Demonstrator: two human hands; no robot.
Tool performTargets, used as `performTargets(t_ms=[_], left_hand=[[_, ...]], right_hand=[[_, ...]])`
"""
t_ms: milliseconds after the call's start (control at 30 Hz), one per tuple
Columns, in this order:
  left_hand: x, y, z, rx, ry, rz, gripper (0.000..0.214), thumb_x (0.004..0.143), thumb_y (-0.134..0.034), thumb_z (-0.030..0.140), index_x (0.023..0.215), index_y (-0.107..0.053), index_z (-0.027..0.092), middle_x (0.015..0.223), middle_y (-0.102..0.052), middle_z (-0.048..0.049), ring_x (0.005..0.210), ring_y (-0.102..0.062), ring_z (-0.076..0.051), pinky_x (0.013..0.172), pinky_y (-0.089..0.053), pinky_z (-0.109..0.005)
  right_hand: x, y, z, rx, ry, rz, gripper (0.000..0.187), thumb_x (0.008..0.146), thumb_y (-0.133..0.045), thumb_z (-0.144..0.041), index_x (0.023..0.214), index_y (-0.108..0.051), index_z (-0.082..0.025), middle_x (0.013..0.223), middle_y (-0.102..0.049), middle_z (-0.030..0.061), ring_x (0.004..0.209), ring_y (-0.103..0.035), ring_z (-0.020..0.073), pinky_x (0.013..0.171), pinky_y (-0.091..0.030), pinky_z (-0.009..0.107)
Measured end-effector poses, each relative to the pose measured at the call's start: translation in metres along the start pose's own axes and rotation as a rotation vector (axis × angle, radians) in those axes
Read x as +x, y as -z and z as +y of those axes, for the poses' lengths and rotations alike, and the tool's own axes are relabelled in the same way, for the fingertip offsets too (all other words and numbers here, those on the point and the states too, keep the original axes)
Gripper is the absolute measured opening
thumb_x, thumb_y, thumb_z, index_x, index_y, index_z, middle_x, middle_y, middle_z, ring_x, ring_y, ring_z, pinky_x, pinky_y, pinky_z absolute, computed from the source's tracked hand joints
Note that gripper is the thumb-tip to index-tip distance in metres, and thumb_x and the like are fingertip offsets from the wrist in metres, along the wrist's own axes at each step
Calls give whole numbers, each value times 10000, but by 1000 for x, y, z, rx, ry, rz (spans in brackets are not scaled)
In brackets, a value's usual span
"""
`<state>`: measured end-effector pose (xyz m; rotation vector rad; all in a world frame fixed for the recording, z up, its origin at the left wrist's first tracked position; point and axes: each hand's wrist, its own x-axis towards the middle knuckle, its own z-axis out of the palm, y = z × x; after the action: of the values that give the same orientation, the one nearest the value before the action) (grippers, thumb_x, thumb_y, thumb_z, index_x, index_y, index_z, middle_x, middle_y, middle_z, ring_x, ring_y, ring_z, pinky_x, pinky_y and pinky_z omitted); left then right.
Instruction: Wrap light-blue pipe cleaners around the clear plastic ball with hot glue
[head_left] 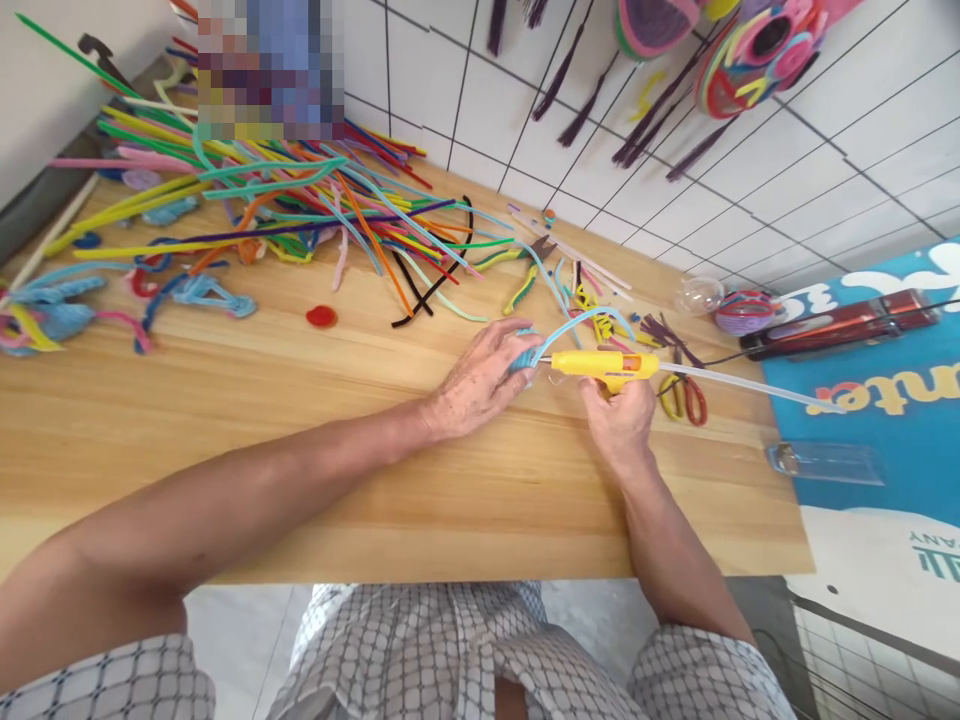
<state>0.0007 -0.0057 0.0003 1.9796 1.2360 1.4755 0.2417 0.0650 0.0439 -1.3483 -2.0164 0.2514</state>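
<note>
A big heap of fuzzy sticks point(300, 200) fills the far left of the wooden surface point(360, 520). A round red bit point(321, 316) lies near it. Pliers point(521, 290) lie past the left hand point(480, 380). Scissors point(688, 390) lie close behind the yellow glue gun point(600, 364), with its long glue stick point(750, 386) passing over them. Farther right are a clear ball point(699, 295) and a clear box point(832, 463); I cannot tell what is in the box. The left hand is bent, pinching a light blue fuzzy piece point(527, 350). The right hand point(621, 415) is curled around the gun's handle, and the gun's tip points at the blue piece.
</note>
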Motion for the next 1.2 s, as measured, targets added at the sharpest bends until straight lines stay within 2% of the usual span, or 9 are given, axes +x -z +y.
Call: performTargets(t_ms=[167,333,500,767,967,1200], left_hand=[[0,0,0,4,10,-2,396,1171,-515,360,1548,-558,247,1622,-548,-198,1575,-525,-317,1316,-484,-584],[0,0,1,18,7,-4,391,1176,-505,361,1542,-567,237,1611,-557,-201,1580,-520,-316,1317,-487,-574],[0,0,0,31,-4,0,390,1179,-504,361,1544,-562,235,1614,-552,-201,1570,-528,-311,1308,-499,-569],[-1,-1,0,-8,11,-2,392,1175,-508,357,1546,-568,246,1635,-541,-196,1576,-522,-318,1316,-485,-575],[-1,-1,0,-7,19,-15,404,1162,-518,346,1549,-564,240,1644,-530,-207,1579,-515,-338,1310,-484,-598],[0,-1,3,-15,47,-21,396,1166,-506,379,1531,-583,245,1643,-540,-198,1581,-510,-336,1325,-471,-595]], right_hand=[[0,-1,-1,-13,13,42,320,821,-668,-387,1074,-781,-226,1066,-864,143,921,-817,307,860,-686,452],[0,-1,0,-13,0,20,266,811,-657,-374,1012,-751,-226,969,-837,128,854,-794,293,822,-678,432],[1,-1,0,-15,8,24,258,804,-648,-381,995,-742,-234,989,-839,134,882,-799,302,835,-674,441],[1,0,2,-33,-11,26,137,779,-648,-402,800,-608,-273,825,-770,91,847,-770,287,861,-664,436],[1,2,2,-38,-36,20,191,772,-673,-395,907,-689,-260,852,-783,99,851,-762,317,853,-659,475],[1,2,4,-52,-45,25,140,779,-675,-387,864,-660,-276,813,-758,85,880,-749,318,875,-652,476]])
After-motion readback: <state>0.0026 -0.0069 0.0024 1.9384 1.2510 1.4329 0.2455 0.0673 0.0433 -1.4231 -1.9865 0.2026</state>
